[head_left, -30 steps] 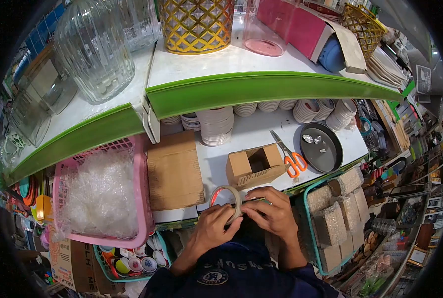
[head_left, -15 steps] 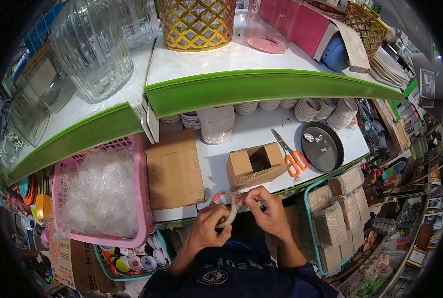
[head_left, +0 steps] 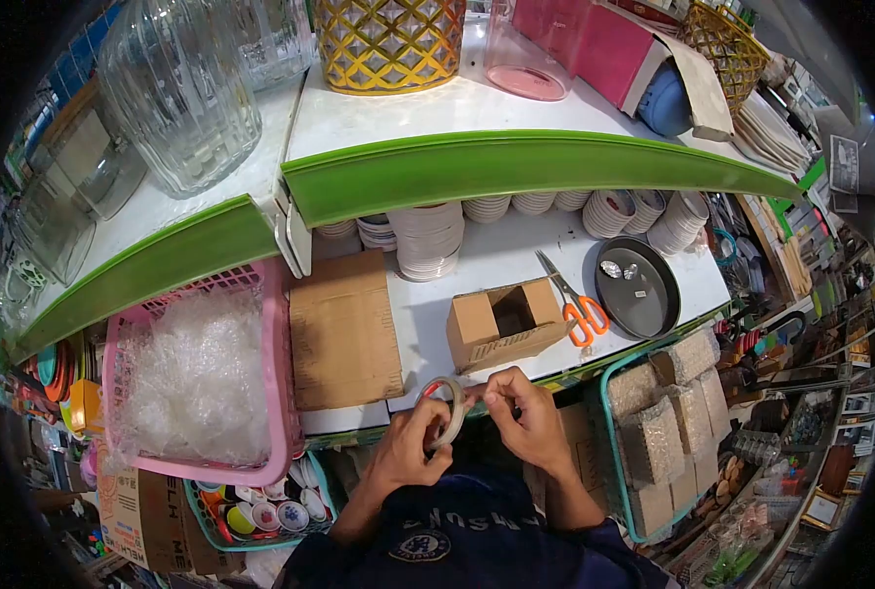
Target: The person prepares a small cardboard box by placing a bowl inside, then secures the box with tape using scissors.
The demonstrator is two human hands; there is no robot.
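Observation:
My left hand (head_left: 415, 444) grips a roll of clear tape (head_left: 454, 417), its fingers through and around the ring. Close beside it, my right hand (head_left: 528, 424) is pinched at the tape's loose end, of which a short stretch shows between the hands. Just beyond them on the white shelf stands a small open cardboard box (head_left: 504, 326). Orange-handled scissors (head_left: 583, 319) lie to the right of this box, blades pointing away. Further right is a dark round pan (head_left: 638, 306) with small shiny pieces in it. A flat cardboard sheet (head_left: 345, 339) rests on the left.
A pink basket (head_left: 285, 393) of bubble wrap stands at left. On the right, a teal basket (head_left: 619, 461) holds several bubble-wrapped boxes. Stacked bowls (head_left: 428, 240) line the back under the green shelf edge (head_left: 536, 169). Glass jars (head_left: 182, 108) stand on the upper shelf.
Both hands keep nearly the same place, the left on the tape roll and the right at its end. The view has shifted very slightly.

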